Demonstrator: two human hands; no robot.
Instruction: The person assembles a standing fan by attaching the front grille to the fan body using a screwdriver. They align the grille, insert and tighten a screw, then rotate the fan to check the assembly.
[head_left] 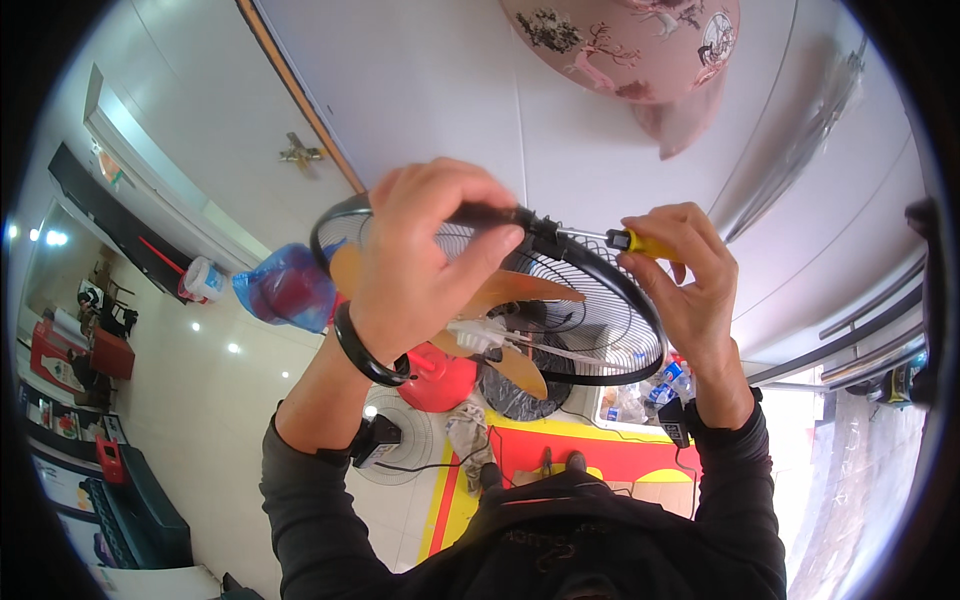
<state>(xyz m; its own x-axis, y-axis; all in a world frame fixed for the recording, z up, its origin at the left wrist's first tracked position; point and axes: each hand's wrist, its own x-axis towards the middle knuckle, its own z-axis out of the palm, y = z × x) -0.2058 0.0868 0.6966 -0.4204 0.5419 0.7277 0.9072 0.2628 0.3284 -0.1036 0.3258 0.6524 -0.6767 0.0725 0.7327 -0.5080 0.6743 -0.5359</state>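
In front of me is an electric fan with amber blades (520,372) and a black wire guard (612,322) with a thick rim. My left hand (425,250) is closed on the top of that rim, thumb and fingers around it. Between the fingers of my right hand (695,275) is a screwdriver (650,245) with a yellow and black handle. Its metal shaft points left and meets a dark clip (545,232) on the rim, beside my left fingertips. Whether the tip sits in a screw cannot be made out. My left hand hides part of the guard and blades.
A round wire grille (398,478) lies on the tiled floor by a red round object (440,380). A white box (608,403) of bottles stands right of the fan. Underfoot is a red and yellow mat (515,450). A pink helmet-like object (630,45) is ahead.
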